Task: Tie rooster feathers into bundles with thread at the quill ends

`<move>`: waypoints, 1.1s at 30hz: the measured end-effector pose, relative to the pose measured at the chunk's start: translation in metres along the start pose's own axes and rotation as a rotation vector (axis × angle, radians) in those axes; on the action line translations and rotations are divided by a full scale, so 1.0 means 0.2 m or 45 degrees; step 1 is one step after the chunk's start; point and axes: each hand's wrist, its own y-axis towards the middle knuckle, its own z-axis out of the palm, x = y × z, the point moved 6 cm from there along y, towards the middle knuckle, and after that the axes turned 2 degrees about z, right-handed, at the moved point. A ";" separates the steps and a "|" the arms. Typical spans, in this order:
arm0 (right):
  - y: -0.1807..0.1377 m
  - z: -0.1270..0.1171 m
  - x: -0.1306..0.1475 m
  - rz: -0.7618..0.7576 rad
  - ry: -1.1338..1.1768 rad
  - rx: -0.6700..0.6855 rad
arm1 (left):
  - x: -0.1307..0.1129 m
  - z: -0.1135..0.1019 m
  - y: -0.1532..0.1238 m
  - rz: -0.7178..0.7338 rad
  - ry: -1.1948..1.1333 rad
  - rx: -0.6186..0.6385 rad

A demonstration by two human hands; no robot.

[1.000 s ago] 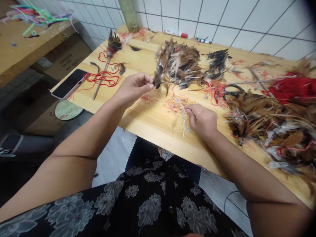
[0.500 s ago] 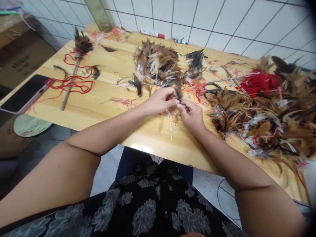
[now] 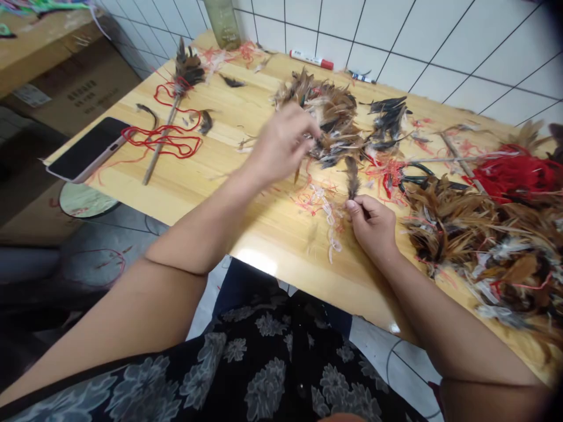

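Observation:
My right hand [image 3: 373, 225] is closed, thumb against the bent fingers, pinching a small dark feather [image 3: 352, 177] that stands upright from the fingertips. My left hand [image 3: 285, 140] is over the front left edge of a brown feather pile [image 3: 336, 102]. Its fingers are bent and smeared by motion, so whether they hold anything is unclear. Below and between the hands, white and red string scraps [image 3: 329, 217] lie on the wooden table [image 3: 272, 234]. A bunch of black feathers [image 3: 387, 120] rests just right of the brown pile.
At left lie a feather-tipped stick [image 3: 160, 140], red cord [image 3: 176, 143] and a phone [image 3: 88, 149]. Scissors [image 3: 417, 176], red feathers [image 3: 519, 173] and a large brown feather heap [image 3: 479, 234] are at right. Markers [image 3: 311, 60] and a greenish container [image 3: 223, 23] stand along the tiled wall.
My hands have come apart. The left has moved up and away to the feather pile, while the right keeps the dark feather. The whole view has shifted, with things appearing further right.

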 end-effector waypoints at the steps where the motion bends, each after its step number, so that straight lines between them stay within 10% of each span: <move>1: 0.00 0.00 -0.01 0.013 0.004 -0.001 | 0.09 -0.08 0.02 -0.012 0.123 -0.054; 8: 0.00 0.01 0.00 0.003 0.025 0.021 | 0.63 -0.19 0.01 -0.232 0.330 0.088; 20: 0.00 0.04 0.02 -0.130 -0.022 0.043 | 0.67 -0.21 0.00 -0.153 0.262 -0.004; 33: 0.00 0.05 0.01 -0.099 -0.009 0.067 | 0.71 -0.28 0.00 -0.532 0.034 -0.167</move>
